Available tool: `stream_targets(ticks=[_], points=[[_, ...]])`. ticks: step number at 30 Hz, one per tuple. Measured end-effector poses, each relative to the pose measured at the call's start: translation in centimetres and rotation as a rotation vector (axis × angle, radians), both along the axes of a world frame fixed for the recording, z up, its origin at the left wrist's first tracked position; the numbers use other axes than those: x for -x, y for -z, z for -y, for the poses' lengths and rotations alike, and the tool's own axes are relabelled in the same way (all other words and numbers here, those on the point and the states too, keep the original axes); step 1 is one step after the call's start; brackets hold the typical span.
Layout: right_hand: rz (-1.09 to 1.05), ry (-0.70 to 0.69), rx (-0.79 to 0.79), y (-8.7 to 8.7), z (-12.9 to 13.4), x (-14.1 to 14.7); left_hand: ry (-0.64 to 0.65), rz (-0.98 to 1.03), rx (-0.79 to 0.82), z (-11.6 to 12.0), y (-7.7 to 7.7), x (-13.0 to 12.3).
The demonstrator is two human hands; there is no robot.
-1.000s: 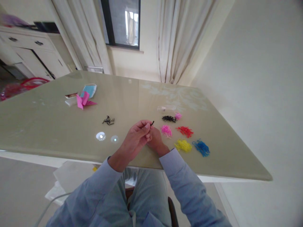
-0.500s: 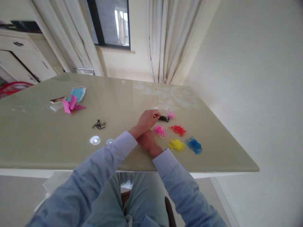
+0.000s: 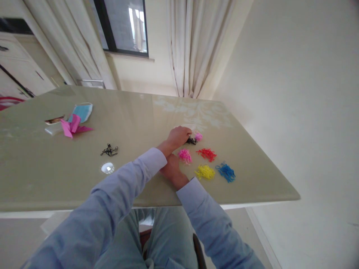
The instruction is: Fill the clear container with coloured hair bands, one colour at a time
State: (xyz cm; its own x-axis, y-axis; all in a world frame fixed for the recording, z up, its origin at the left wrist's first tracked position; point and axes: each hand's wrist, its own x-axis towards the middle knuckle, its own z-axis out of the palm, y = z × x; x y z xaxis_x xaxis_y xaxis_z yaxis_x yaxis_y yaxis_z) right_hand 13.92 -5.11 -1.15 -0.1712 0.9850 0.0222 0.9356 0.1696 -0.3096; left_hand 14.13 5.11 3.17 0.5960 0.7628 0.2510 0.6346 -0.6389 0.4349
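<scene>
My left hand point(image 3: 178, 136) reaches across my right wrist area, its fingers curled at the far-left side of a small pile of black rubber bands point(image 3: 192, 141). Whatever those fingers grip is hidden. Beneath the left forearm, my right hand point(image 3: 171, 167) rests low over the table, with its fingers out of sight. Just right of the hands lie small piles of pink bands point(image 3: 185, 156), red bands point(image 3: 206, 154), yellow bands point(image 3: 205, 172) and blue bands point(image 3: 226, 172). A rounded pink bundle point(image 3: 198, 136) touches or nearly touches the black pile.
Another black tangle point(image 3: 109, 150) lies left of my arms on the glossy table point(image 3: 134, 123). Farther left are a pink folded paper piece point(image 3: 73, 126), a blue face mask point(image 3: 82, 111) and a small clear packet point(image 3: 54, 129). A wall point(image 3: 294, 93) borders the right side.
My left hand has moved slightly forward and right, its fingertips now at the far side of the black bands. The right hand stays tucked below. The whole view has shifted a little.
</scene>
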Motion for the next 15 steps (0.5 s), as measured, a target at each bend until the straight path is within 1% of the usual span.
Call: stream_targets(ticks=[5,8,11,13,15], points=[[0.024,-0.02,0.031,-0.2,0.3,0.1,-0.019,0.091,0.007,0.2,0.1,1.3],[0.027,-0.042,0.025,-0.4,0.6,0.2,-0.045,0.246,0.054,0.7,0.2,2.7],[-0.001,-0.058,-0.009,-0.7,0.8,0.3,-0.112,0.467,0.128,1.5,0.7,5.1],[-0.033,-0.061,-0.032,-0.9,0.9,0.3,-0.178,0.541,0.148,2.1,1.2,7.1],[-0.072,-0.049,-0.044,-1.1,1.0,0.3,-0.249,0.564,0.164,2.7,1.8,9.3]])
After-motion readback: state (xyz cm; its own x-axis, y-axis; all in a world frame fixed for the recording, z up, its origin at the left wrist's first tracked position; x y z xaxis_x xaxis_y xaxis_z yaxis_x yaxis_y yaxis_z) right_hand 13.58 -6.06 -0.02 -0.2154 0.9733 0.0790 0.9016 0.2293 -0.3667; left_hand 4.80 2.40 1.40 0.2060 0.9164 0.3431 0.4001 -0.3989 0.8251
